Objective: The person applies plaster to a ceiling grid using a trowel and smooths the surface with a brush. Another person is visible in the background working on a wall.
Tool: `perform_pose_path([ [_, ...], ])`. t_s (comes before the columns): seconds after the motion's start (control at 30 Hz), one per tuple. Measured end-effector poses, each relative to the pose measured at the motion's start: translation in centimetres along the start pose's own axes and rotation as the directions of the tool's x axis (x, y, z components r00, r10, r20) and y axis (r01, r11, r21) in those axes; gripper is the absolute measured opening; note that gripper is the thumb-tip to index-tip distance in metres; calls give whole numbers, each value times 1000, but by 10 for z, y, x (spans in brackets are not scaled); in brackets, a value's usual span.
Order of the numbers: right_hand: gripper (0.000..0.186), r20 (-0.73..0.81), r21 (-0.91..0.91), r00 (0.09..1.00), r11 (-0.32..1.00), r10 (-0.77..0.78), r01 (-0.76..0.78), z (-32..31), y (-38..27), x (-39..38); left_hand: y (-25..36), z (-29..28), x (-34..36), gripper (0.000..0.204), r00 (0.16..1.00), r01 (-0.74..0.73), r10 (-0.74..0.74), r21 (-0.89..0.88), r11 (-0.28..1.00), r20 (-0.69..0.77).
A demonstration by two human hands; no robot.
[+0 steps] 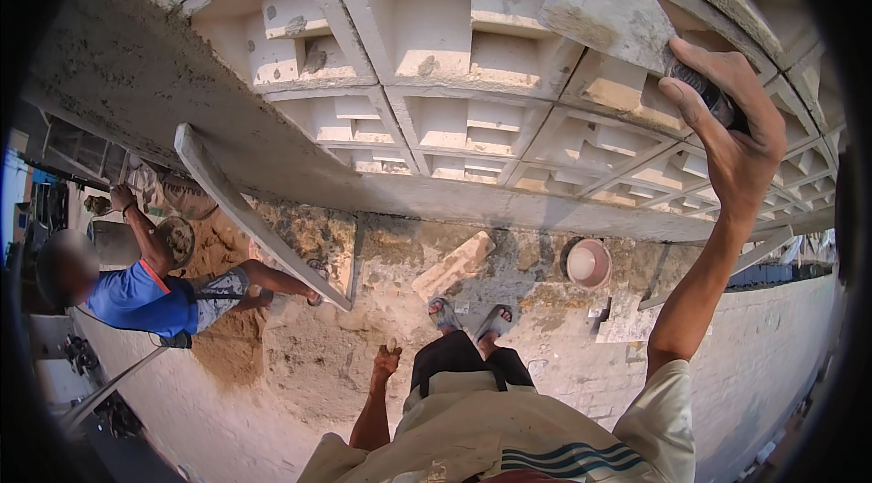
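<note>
My right hand (731, 110) is raised at the upper right, wrapped round the black handle of a wide, flat trowel (607, 6). Its dusty grey, mortar-smeared blade is against the pale concrete breeze-block wall (422, 6), whose square openings have stepped insides and some grey smears. Low beside my dark shorts hangs my left hand (386, 360), fingers curled; whether anything small is in them I cannot make out. Both my sandalled feet stand on stained, dusty ground (336, 392) below the wall.
A leaning board (254, 219) separates me from a co-worker (136, 292) in blue, who works at the left among sacks (186, 192), a tub (173, 242) and sand (222, 347). Near my feet lie a pale slab (454, 260) and, rightward, a pink bucket (589, 262).
</note>
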State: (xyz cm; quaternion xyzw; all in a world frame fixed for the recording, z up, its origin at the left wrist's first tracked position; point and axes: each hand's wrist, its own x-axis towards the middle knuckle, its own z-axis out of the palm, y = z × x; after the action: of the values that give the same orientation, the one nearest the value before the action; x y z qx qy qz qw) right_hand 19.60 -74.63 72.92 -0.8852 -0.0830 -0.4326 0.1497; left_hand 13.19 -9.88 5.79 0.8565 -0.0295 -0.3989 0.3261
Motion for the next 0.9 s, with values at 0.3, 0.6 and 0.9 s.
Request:
perform_pose_path([
  [0.3,39,38,-88,999,996,-3,6,-1,-11,7,21,2,-5,10,972,-226,234,-191,955,19],
  [0.6,38,33,-62,999,998,-8,10,5,-12,11,-12,8,-5,11,994,12,60,-618,786,95],
  [0.9,38,2,-73,995,993,-97,97,13,-9,14,3,-3,-12,15,980,70,81,-697,713,181],
])
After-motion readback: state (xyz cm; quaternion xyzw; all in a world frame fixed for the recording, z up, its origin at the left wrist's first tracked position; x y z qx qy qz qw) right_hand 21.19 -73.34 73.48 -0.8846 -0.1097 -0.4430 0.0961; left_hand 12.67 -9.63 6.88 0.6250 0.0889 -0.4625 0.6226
